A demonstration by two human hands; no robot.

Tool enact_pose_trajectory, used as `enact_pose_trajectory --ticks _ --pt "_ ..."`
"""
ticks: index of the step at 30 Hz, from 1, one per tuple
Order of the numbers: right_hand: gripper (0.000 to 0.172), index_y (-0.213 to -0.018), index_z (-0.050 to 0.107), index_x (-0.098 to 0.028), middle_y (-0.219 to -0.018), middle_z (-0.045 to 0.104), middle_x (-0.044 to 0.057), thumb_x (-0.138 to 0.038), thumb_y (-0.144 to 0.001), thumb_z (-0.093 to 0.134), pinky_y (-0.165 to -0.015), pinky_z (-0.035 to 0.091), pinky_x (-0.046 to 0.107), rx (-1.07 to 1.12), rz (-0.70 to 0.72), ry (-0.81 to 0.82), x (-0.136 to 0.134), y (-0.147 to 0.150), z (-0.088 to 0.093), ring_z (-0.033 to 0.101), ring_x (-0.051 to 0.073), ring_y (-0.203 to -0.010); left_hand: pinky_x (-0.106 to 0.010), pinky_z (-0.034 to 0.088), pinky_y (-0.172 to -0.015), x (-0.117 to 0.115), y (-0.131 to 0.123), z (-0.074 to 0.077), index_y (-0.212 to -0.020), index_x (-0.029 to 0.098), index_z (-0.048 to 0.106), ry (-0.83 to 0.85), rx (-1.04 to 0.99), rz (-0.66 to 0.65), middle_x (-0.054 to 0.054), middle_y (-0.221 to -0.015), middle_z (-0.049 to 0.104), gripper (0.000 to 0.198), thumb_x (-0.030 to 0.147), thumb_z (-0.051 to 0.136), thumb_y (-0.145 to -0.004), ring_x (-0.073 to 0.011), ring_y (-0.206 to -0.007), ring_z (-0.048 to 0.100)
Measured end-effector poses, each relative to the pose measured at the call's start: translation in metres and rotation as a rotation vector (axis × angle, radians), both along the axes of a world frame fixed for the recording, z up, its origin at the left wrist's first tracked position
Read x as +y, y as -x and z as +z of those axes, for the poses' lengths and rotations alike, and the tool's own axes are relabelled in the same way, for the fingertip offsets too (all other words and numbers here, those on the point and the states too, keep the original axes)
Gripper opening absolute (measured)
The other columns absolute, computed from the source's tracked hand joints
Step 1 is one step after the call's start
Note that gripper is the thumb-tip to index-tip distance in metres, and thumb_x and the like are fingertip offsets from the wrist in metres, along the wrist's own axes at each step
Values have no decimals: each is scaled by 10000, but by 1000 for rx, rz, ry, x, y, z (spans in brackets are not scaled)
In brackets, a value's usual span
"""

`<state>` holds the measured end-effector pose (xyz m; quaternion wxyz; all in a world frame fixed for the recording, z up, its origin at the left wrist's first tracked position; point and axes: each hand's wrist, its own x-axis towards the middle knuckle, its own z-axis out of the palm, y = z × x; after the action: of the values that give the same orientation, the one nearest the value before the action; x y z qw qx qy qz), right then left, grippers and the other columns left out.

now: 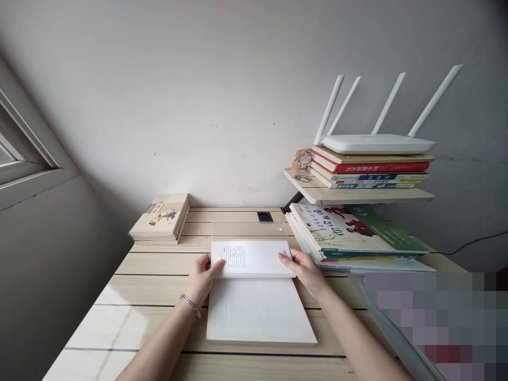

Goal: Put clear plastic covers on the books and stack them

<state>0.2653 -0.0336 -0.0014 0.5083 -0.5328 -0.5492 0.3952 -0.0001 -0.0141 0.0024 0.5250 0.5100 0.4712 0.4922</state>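
An open white book lies on the wooden table, its lower part showing a pale page with faint lines. Above that, a white panel carries small printed text on its left and a red mark near its right end. Clear plastic film sticks out past the panel's far edge. My left hand grips the panel's left edge, thumb on top and fingers beneath. On the opposite edge, my right hand holds it the same way. Whether the panel is the book's cover or a separate piece, I cannot tell.
A stack of small books stands at the back left. To the right, larger books lie under a raised shelf, which bears more books and a white router. A black socket sits near the wall.
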Motion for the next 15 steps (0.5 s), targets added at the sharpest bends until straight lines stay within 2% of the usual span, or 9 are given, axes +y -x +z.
enact_pose_trajectory --ticks 3,6,11,15 --pt "396 -599 443 -186 -568 392 -47 -515 -657 656 -536 280 242 56 135 60 -3 -4 8 337 103 -558 -238 392 -585 2 -2 -5 -668 142 572 -1 -12 47 -31 -682 621 349 463 698 -615 -141 -627 534" --pt "379 -601 467 -179 -564 400 -47 -496 -646 670 -541 282 246 57 150 63 -4 -5 10 343 103 -560 -236 388 -580 3 -4 -8 -678 142 571 -11 10 65 -25 -678 610 364 484 681 -624 -134 -623 521" --pt "373 -594 495 -174 -564 423 -37 -506 -672 645 -538 289 254 10 60 -18 -2 -3 5 364 113 -558 -225 355 -537 5 -7 -9 -657 145 556 -69 91 106 -3 -609 554 402 538 639 -642 -123 -584 482" --pt "365 -618 508 -173 -589 456 -20 -511 -710 609 -532 293 251 -50 -50 -95 1 0 -5 392 124 -573 -211 283 -479 6 -10 -8 -582 164 494 -109 182 179 35 -529 464 406 542 613 -670 -94 -520 408"
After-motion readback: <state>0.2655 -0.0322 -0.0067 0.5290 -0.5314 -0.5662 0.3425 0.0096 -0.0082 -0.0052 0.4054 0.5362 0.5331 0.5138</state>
